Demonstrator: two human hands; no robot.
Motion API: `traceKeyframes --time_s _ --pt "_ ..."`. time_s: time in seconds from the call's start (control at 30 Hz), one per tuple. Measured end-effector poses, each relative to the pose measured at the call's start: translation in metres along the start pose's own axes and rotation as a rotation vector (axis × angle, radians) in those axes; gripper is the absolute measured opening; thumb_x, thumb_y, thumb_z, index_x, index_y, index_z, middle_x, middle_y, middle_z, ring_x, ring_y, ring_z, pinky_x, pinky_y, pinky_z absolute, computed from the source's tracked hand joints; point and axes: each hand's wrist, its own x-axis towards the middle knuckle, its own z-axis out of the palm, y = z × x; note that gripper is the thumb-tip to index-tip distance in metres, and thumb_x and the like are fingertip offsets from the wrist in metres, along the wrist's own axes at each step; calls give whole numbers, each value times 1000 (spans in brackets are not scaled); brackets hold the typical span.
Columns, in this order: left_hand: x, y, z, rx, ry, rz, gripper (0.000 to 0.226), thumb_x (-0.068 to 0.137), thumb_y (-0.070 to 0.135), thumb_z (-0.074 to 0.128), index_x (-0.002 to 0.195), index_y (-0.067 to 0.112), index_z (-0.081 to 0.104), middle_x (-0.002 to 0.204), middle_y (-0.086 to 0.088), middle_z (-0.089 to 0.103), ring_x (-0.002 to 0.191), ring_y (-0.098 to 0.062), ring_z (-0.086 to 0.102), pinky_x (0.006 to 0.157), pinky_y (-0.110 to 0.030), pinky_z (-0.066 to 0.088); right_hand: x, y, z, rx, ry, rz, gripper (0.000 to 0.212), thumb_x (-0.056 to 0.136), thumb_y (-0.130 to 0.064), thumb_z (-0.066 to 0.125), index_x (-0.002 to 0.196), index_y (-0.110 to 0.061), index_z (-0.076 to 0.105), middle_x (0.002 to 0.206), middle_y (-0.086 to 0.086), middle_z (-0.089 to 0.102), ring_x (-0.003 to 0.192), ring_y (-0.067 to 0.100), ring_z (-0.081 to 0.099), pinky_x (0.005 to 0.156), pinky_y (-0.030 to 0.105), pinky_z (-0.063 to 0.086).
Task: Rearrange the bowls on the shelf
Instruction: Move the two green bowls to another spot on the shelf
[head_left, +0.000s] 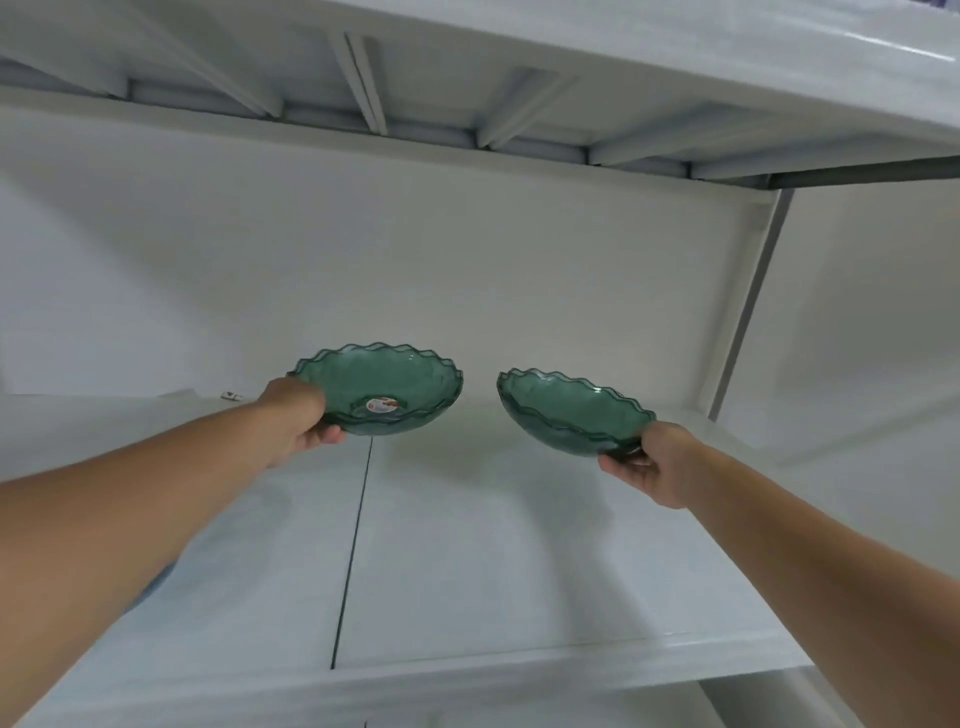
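Two clear green bowls with wavy rims are held above a white shelf (467, 561). My left hand (298, 421) grips the near-left rim of the left bowl (382, 382), which has a small round sticker inside its base. The right bowl (566, 410) tilts toward the left, and my right hand (654, 457) holds it by its near-right rim, thumb on top and fingers underneath. Each bowl looks like a nested pair, with a second rim line below the first. The two are apart, with a gap between them.
A dark seam (353, 551) runs front to back across the shelf board. Another white shelf (519, 104) with ribs sits overhead. A grey upright post (748, 306) stands at the right rear. A small scrap (231, 396) lies at the back left.
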Motion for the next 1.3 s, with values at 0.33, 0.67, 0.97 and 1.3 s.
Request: traceKeyframes --time_s 0.33,0.67,0.97,1.3 --pt "-27 -6 168 -42 58 -62 32 105 3 37 120 -4 65 84 -20 70 58 -30 66 36 -23 53 123 -22 -107 -27 -24 -19 26 108 -1 38 100 -10 61 100 20 74 78 33 76 43 36 62" --pt "-1 -26 232 -19 166 -145 34 103 5 37 125 -4 62 104 -28 74 40 -26 67 38 -26 55 201 -8 -117 10 -91 29 28 107 3 37 119 -3 61 99 19 72 81 34 74 48 42 65" --pt "0 -20 231 185 180 -151 43 104 32 47 135 3 55 113 -19 71 59 -29 75 59 -38 66 216 -6 -112 -24 -43 22 27 108 -21 51 123 -3 63 103 17 72 81 30 72 43 31 60" --pt "-30 -1 207 853 229 522 71 98 55 39 161 23 37 159 -7 42 142 -33 38 111 -49 38 150 -6 -114 -1128 144 -493 67 98 -56 36 158 -26 39 154 11 46 140 39 37 109 54 40"
